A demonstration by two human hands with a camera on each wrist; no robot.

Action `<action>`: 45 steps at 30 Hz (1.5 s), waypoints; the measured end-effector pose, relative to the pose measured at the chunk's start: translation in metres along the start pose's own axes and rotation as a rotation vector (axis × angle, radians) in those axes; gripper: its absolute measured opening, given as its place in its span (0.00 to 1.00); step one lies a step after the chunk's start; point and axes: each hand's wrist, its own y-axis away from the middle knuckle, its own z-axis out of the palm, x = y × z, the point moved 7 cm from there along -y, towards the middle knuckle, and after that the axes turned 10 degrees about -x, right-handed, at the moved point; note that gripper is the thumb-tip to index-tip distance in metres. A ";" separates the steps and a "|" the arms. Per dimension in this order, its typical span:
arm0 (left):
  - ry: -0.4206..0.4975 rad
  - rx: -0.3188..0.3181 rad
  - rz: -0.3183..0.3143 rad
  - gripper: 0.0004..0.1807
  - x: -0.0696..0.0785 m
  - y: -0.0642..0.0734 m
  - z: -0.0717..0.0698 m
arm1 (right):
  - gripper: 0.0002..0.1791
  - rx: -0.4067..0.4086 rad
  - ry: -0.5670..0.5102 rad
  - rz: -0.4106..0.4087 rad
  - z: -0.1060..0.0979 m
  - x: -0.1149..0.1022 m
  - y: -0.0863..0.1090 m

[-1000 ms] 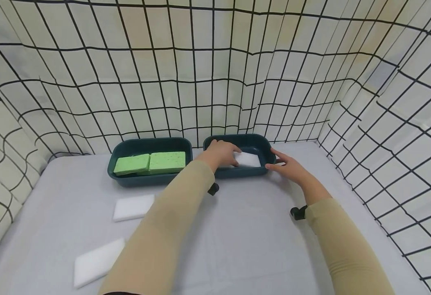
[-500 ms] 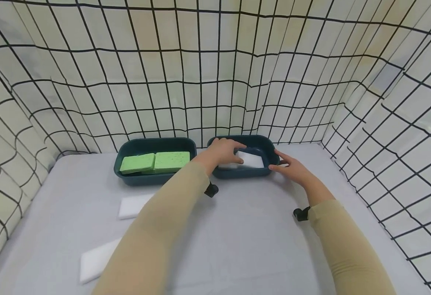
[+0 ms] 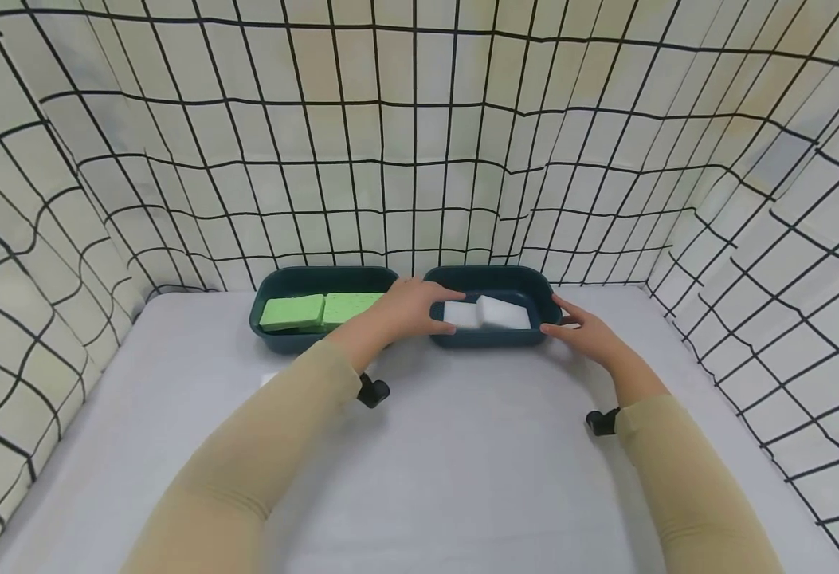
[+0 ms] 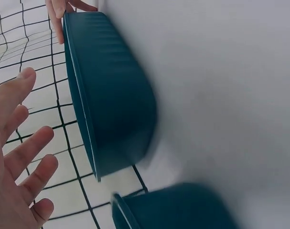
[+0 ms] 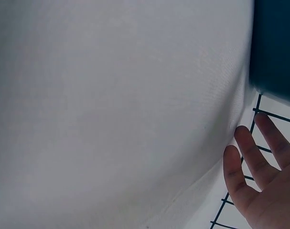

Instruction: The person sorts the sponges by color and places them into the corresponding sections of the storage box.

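In the head view, two white sponge-like blocks [image 3: 503, 312] lie side by side in the right dark teal tray [image 3: 492, 340]. My left hand [image 3: 406, 309] hovers at that tray's left end, thumb and fingers apart, holding nothing. The left wrist view shows its fingers [image 4: 36, 148] spread beside the tray wall [image 4: 111, 90]. At the tray's right end rests my right hand [image 3: 590, 335], with thumb and straight fingers touching the rim near the corner. Several of its fingers [image 5: 252, 152] appear extended in the right wrist view; its thumb is hidden there.
To the left stands a second teal tray [image 3: 293, 344] with green sponge-like blocks [image 3: 292, 312], partly behind my left hand. A corner of a white block [image 3: 268, 378] shows beside my left sleeve. Black wire grid [image 3: 414, 183] encloses the back and sides of the white-covered table [image 3: 462, 446].
My left hand has let go inside the right tray and drawn left, uncovering two white blocks. My right hand stays at the tray's end. The head view has shifted, and my left arm covers more table.
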 end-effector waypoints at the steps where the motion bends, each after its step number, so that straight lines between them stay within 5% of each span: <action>1: -0.004 0.007 0.004 0.36 -0.002 0.006 0.000 | 0.50 0.001 0.000 0.003 -0.001 0.001 0.001; 11: -0.004 0.053 0.027 0.34 -0.035 0.077 0.006 | 0.51 0.000 0.007 0.017 -0.010 0.011 0.009; 24: 0.017 0.096 -0.073 0.33 -0.098 0.177 0.010 | 0.51 -0.001 0.015 0.021 -0.013 0.012 0.014; 35: 0.000 0.046 -0.134 0.32 -0.127 0.209 0.023 | 0.51 -0.010 -0.002 0.028 -0.006 0.003 0.012; 45: -0.012 -0.040 -0.180 0.33 -0.152 0.217 0.043 | 0.51 -0.019 -0.002 0.019 0.001 -0.005 0.008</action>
